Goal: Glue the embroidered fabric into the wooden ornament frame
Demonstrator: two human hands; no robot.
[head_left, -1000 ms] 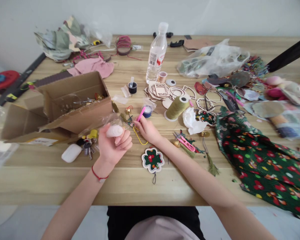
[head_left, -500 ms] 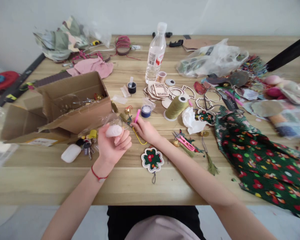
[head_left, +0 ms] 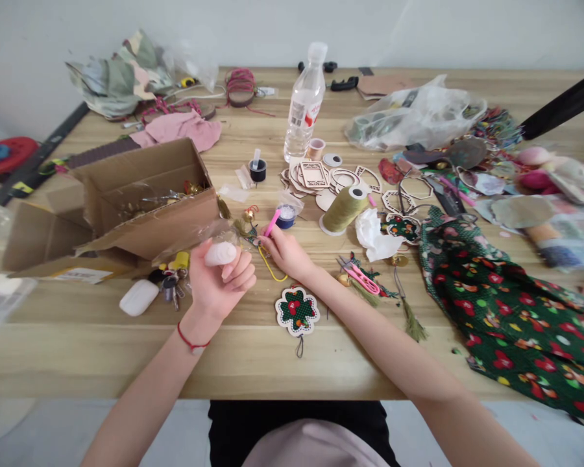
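Observation:
My left hand (head_left: 219,279) is palm up with curled fingers, closed around a smooth, pale pinkish-white oval object (head_left: 220,253) whose kind I cannot make out. Clear plastic film (head_left: 217,230) shows just behind it. In my right hand (head_left: 289,253) a slim pink stick-like tool (head_left: 272,222) is pinched, its upper end pointing up and right; the lower end is hidden by the fingers. A yellow cord loop (head_left: 274,269) lies beside that hand. Nearer me rests a white-edged clover pendant (head_left: 296,311) with green floral fabric and a dark cord loop.
At the left stands an open cardboard box (head_left: 146,227), with a white case (head_left: 139,297) and keys (head_left: 170,285) in front. A water bottle (head_left: 305,104), olive thread cone (head_left: 343,211), pink-handled snips (head_left: 363,279) and green floral cloth (head_left: 511,318) spread across the table.
The pink tool has shifted slightly right and up and leans more to the right. My left hand has stayed nearly still, keeping the pale oval object.

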